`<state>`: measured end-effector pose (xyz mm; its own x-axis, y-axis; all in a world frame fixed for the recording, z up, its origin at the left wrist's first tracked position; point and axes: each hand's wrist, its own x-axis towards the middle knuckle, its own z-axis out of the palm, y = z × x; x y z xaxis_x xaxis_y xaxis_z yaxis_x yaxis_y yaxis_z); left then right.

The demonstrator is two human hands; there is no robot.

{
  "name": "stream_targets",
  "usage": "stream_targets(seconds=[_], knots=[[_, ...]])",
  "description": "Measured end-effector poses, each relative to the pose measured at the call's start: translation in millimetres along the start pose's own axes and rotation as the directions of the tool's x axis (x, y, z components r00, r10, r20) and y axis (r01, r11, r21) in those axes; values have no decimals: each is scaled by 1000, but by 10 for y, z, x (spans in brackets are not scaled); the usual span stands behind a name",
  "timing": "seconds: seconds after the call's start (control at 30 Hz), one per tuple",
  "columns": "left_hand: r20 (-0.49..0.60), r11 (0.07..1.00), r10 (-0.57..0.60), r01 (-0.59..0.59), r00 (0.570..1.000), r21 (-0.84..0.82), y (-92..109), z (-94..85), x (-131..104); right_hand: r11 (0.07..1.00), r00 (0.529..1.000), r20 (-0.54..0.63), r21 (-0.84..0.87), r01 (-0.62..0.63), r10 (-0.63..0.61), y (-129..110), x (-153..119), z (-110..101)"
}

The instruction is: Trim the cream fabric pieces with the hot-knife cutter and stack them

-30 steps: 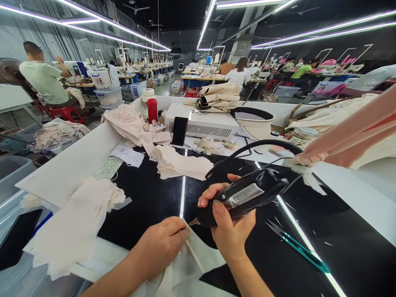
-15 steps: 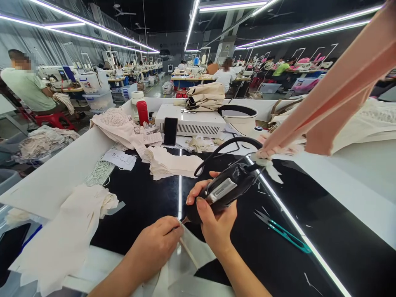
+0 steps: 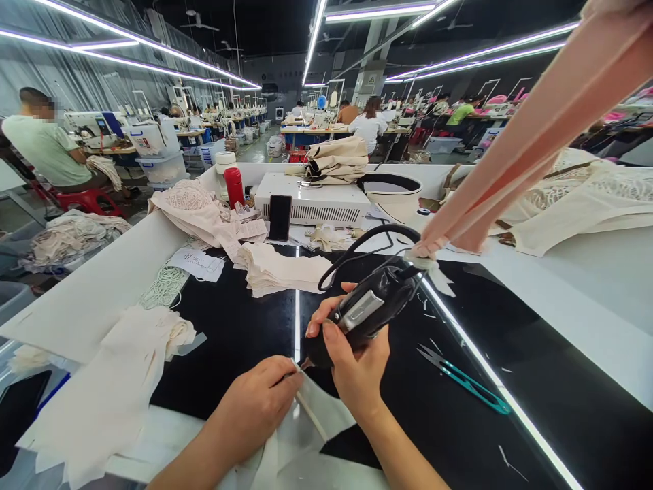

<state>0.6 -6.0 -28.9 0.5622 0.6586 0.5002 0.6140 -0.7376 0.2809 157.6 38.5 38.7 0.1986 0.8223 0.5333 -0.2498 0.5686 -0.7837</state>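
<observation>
My right hand (image 3: 352,354) is wrapped round a black corded hand tool (image 3: 375,299) with a silver plate on its side. Its narrow tip points down and left, at the edge of a thin whitish fabric piece (image 3: 329,412). Right beside that tip, my left hand (image 3: 262,401) pinches the edge of the fabric. A pink cloth strip (image 3: 525,136), tied at the tool's cable end, runs up to the upper right. Teal thread snips (image 3: 464,381) lie on the black table surface (image 3: 535,367), right of my right hand.
Stacked cream fabric pieces (image 3: 280,269) lie ahead, and more hang over the left edge (image 3: 107,381). Farther back stand a vented white box (image 3: 311,204), a phone (image 3: 280,218) and a red bottle (image 3: 233,187). A seated person (image 3: 43,146) is at far left.
The tool and pink strip appear slightly farther left, as the whole view has shifted a little. Both hands keep their grip, and the tip stays at the fabric edge.
</observation>
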Motion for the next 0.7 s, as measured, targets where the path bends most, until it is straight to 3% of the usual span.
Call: stream_targets(seconds=[0.4,0.7], knots=[[47,1000,-20,21,999,-16,-15,-1,-26,996,1000,-25,84,-9,11,-37,-70,-90],[61,1000,-20,18,998,18,-29,-8,-41,1000,1000,-28,5,-10,10,-63,-56,-68]])
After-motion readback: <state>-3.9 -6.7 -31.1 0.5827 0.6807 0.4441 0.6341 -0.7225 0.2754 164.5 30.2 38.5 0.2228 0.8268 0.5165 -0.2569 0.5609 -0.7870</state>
